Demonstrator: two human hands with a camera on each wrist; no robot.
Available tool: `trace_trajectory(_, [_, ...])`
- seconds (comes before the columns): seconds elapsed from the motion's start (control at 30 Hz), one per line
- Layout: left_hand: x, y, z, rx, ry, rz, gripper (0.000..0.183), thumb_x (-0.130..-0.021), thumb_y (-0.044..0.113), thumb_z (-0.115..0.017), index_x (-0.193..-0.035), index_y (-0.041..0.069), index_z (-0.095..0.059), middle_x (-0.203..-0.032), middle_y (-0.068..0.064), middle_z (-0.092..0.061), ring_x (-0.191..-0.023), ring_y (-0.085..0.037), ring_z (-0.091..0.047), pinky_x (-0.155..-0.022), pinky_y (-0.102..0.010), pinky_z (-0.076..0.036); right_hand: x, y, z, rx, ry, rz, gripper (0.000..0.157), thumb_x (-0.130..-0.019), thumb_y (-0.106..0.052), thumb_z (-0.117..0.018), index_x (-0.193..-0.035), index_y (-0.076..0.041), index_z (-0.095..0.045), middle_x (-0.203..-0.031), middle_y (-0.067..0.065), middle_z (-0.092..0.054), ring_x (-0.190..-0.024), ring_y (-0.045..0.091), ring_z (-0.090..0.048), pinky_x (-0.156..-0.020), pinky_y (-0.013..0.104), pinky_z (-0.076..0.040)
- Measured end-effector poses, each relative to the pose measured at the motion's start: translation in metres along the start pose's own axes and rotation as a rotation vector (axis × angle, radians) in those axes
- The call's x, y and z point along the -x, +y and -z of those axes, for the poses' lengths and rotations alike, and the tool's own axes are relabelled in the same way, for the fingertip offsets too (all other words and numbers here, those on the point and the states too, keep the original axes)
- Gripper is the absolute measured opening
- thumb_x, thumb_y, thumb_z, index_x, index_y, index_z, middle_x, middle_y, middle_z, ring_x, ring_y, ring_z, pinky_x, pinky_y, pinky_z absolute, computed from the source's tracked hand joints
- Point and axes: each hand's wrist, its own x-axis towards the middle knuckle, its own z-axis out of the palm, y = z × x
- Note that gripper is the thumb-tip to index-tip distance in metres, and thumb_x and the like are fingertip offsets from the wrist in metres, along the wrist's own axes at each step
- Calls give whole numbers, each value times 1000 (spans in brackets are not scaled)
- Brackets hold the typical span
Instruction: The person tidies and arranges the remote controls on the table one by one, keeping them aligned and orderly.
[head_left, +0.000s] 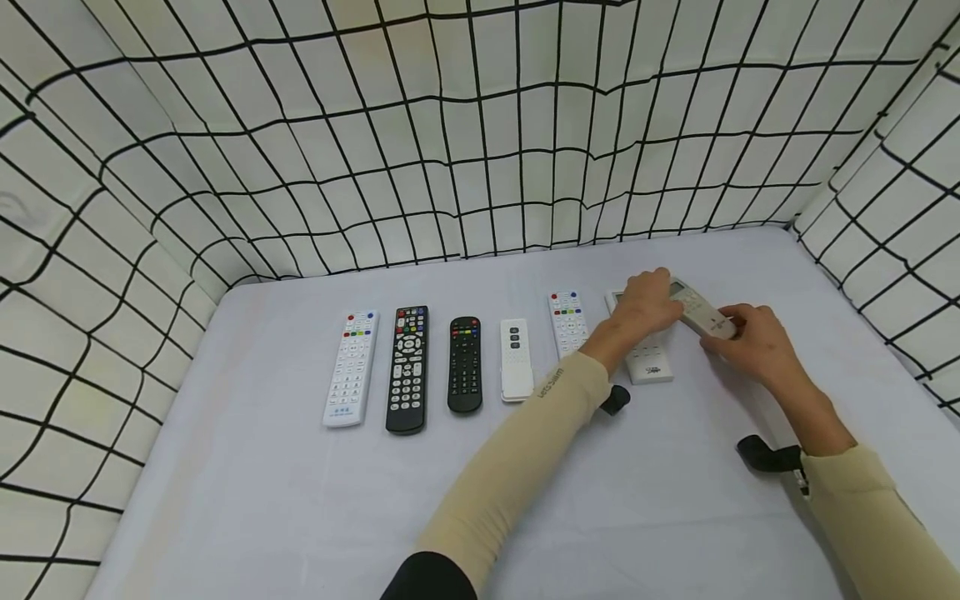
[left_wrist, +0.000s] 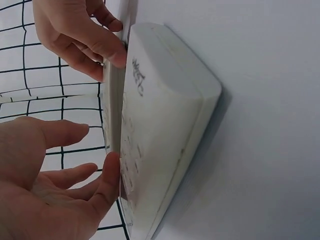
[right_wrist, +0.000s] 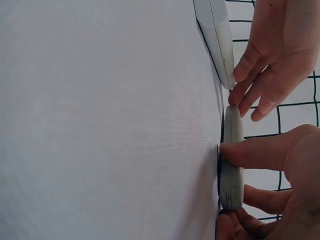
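A slim beige-grey remote control [head_left: 703, 312] with a small screen lies slanted at the right of the row. My right hand [head_left: 759, 343] grips its lower end, thumb on one long side and fingers round the other, as the right wrist view shows. Straight, spread fingers of my left hand [head_left: 647, 302] touch the far end of this remote. Under the left hand lies a wider white remote [head_left: 649, 360], partly covered; its thick body [left_wrist: 160, 100] fills the middle of the left wrist view.
Leftward on the white-covered table [head_left: 300, 508] lie a white remote [head_left: 350, 371], a long black remote [head_left: 407, 371], a shorter black remote [head_left: 465, 367], a small white remote [head_left: 516, 358] and another white remote [head_left: 567, 321], partly behind the left forearm. Black wire mesh [head_left: 487, 100] borders the table.
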Motion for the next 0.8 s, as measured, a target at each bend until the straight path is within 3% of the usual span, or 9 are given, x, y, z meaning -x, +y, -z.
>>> trace_trajectory(0.13, [1, -2, 0, 46, 43, -11, 54, -100, 24, -64, -152, 15, -52, -138, 0, -65, -102, -9, -60, -81, -18, -51, 5, -3, 2, -24, 2, -23, 69, -95, -24, -71, -144, 17, -44, -125, 39, -53, -106, 45, -54, -73, 31, -42])
trace_trajectory(0.33, [3, -6, 0, 118, 85, -31, 57, -99, 35, -71, -151, 19, -54, -138, 3, -63, -113, -6, -60, -92, -16, -50, 15, -11, 6, -75, 19, -57, 73, -98, -31, -71, -149, 11, -39, -136, 39, -50, -111, 47, -55, -70, 29, -46])
trace_trajectory(0.53, [0, -8, -6, 204, 89, -42, 63, -94, 43, -77, -149, 22, -56, -142, 5, -61, -116, -5, -58, -93, -14, -47, 26, -18, 5, -137, 25, -60, 75, -101, -33, -68, -149, 12, -32, -135, 38, -50, -112, 46, -57, -65, 22, -47])
trace_trajectory(0.8, [2, -10, -11, 286, 73, -68, 66, -91, 38, -82, -150, 24, -56, -144, 5, -60, -125, -6, -59, -97, -13, -48, 36, -21, 2, -208, -17, -80, 84, -99, -36, -71, -150, 17, -29, -133, 38, -53, -113, 46, -62, -62, 18, -50])
